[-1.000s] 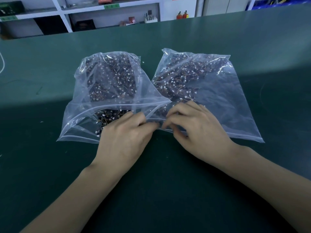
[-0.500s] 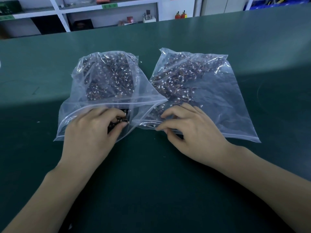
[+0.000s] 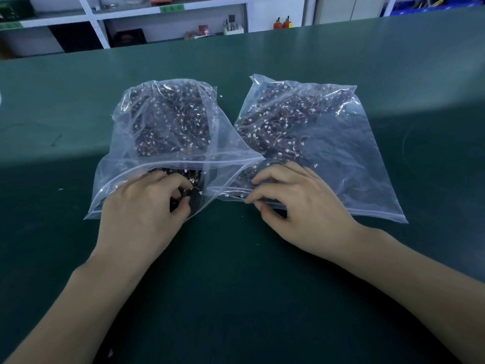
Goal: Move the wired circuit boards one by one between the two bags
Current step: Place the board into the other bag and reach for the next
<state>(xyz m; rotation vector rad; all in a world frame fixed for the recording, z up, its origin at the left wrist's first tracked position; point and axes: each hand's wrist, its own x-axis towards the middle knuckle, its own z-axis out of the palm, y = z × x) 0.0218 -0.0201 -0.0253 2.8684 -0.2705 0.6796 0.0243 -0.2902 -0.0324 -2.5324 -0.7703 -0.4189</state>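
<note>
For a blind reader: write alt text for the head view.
A left hand pinches a wired circuit board at the left bag's mouth, while the right hand holds the right bag's opening, on a green table.

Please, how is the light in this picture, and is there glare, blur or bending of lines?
Head view: a brighter band crosses the green table behind the bags, while the near part with both hands is in shadow; pale sheen on the right bag; the table's far edge curves from the wide lens; focus is fairly sharp.

A dark green table (image 3: 341, 53) fills most of the view. Behind it stand white shelves (image 3: 168, 6) and two small red bottles (image 3: 282, 23).
</note>
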